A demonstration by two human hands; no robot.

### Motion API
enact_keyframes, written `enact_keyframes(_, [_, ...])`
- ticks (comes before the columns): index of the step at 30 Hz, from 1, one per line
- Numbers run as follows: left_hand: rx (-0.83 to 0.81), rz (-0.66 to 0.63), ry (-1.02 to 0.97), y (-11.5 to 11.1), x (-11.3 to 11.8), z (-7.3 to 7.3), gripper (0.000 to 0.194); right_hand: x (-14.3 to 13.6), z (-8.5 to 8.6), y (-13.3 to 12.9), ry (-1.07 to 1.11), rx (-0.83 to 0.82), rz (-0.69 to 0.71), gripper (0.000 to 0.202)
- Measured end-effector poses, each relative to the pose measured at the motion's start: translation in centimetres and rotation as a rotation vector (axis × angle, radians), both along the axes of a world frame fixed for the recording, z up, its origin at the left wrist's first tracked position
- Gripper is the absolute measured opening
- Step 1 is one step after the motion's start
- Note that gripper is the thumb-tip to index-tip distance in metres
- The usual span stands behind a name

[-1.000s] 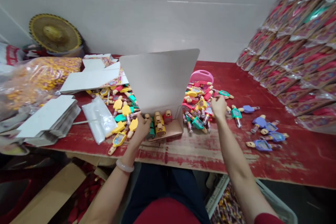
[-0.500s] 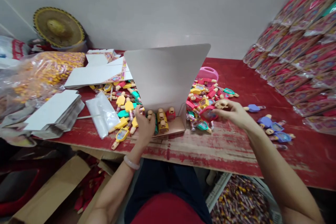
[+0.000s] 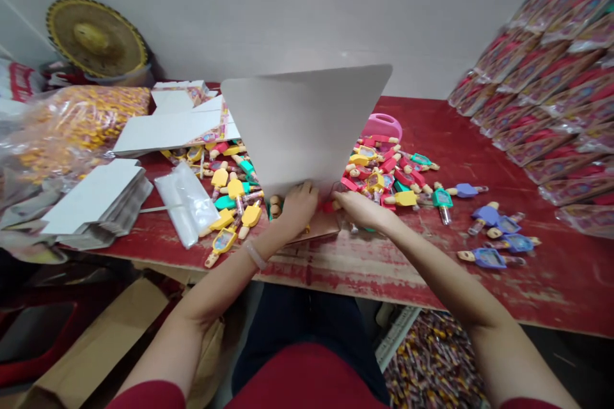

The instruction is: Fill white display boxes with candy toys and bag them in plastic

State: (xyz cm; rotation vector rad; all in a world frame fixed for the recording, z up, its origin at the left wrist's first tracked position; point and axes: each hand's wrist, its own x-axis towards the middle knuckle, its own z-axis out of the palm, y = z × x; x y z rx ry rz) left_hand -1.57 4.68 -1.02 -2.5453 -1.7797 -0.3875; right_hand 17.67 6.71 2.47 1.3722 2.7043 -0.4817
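Note:
In the head view, a carton (image 3: 311, 230) with its tall white flap (image 3: 307, 128) raised stands at the table's front edge. My left hand (image 3: 300, 208) reaches into it, over the toys inside; its fingertips are hidden. Beige round ends (image 3: 275, 204) of toys show at the carton's left. At the carton's right side, my right hand (image 3: 357, 208) has its fingers closed on a red toy (image 3: 330, 206), mostly hidden. Yellow toys (image 3: 235, 188) with clear tubes lie left of the carton; a mixed pile (image 3: 378, 179) lies to the right.
Purple toys (image 3: 489, 257) lie farther right. Stacked bagged packs (image 3: 542, 115) rise along the right side. Plastic sleeves (image 3: 185, 208), folded white cartons (image 3: 91, 201) and a bag of yellow pieces (image 3: 91, 128) are at left. Below the table stands a crate of small pieces (image 3: 432, 364).
My right hand has moved left from the pile to the carton with a red toy. My left hand has moved right, over the carton's contents. More toys lie spread out at right.

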Motion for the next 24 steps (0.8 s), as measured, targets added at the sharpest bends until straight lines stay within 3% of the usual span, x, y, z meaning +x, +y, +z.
enact_keyframes(7, [-0.025,0.065,-0.069,0.0,0.5,0.6,0.017,0.4,-0.4,3.7,0.325,-0.143,-0.087,0.02])
enact_keyframes(12, [0.034,0.079,-0.175,-0.1,0.2,0.2,0.017,1.0,-1.1,2.5,0.35,-0.13,-0.098,0.018])
enact_keyframes(16, [0.096,0.026,-0.269,-1.8,-1.8,0.4,0.019,2.7,-2.3,1.2,0.314,-0.111,-0.09,0.014])
enact_keyframes(19, [0.339,0.239,-0.522,-3.6,-3.8,-0.2,0.022,3.2,-2.8,1.4,0.263,-0.119,-0.082,0.015])
enact_keyframes(21, [0.486,0.456,-0.718,-4.1,-4.6,-1.2,0.043,2.6,-2.7,2.0,0.221,-0.117,-0.087,0.016])
enact_keyframes(22, [0.496,0.529,-0.807,-4.1,-4.8,-1.8,0.054,2.1,-2.6,2.4,0.195,-0.115,-0.087,0.016])
enact_keyframes(24, [0.366,0.564,-0.94,-3.6,-4.9,-3.1,0.066,0.7,-2.4,2.8,0.153,-0.106,-0.086,0.016])
